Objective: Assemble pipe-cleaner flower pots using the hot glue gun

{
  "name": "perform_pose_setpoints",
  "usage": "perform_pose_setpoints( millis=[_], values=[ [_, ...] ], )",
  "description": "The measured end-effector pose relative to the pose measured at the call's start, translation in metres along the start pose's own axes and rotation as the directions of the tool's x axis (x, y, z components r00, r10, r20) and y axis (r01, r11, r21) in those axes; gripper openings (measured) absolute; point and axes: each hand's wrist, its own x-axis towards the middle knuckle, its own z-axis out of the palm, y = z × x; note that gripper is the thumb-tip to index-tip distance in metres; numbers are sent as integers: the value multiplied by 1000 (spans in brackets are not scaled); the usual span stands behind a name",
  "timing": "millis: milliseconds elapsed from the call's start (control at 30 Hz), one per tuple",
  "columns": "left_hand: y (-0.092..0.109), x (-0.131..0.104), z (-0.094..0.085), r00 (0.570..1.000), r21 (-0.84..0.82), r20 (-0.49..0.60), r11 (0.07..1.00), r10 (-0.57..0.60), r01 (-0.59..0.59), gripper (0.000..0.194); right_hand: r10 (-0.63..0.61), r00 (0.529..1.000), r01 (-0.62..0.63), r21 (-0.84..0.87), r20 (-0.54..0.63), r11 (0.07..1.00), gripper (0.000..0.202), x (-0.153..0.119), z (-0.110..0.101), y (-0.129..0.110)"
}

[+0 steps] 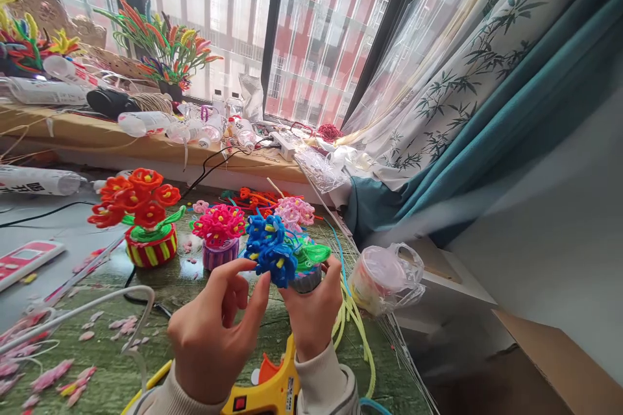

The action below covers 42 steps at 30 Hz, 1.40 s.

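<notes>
A small flowerpot point(305, 281), grey at its side, is gripped in my right hand point(316, 314). From it rise fuzzy blue pipe-cleaner flowers point(278, 262) with yellow centres and a green leaf point(314, 254). My left hand point(219, 324) has its thumb and index finger curled together at the left edge of the blue flowers; its other fingers are bent. Below my hands lies a yellow glue gun point(272, 389), partly hidden by my wrists.
Behind stand a pot of red flowers point(152, 245), a purple pot point(220, 253) with pink flowers, and pale pink flowers point(294, 211). Yellow-green stems point(363, 337) and a plastic-wrapped tub point(384, 275) lie right. A white cable point(97, 314) and pink scraps point(53, 375) lie left.
</notes>
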Motion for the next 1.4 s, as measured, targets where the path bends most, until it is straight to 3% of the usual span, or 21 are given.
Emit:
perform_pose_setpoints(
  millis=[600, 1000, 1400],
  values=[
    [5, 2, -1, 1000, 48, -16, 999, 4, -3, 19, -77, 997, 77, 6, -20, 997, 60, 0, 1, 3],
    [-1, 2, 3, 996, 40, -82, 999, 39, -36, 19, -87, 996, 87, 3, -22, 996, 60, -1, 0, 3],
    [8, 2, 0, 998, 46, -32, 998, -45, 47, 25, -70, 997, 69, -15, -13, 997, 61, 0, 1, 3]
  ],
)
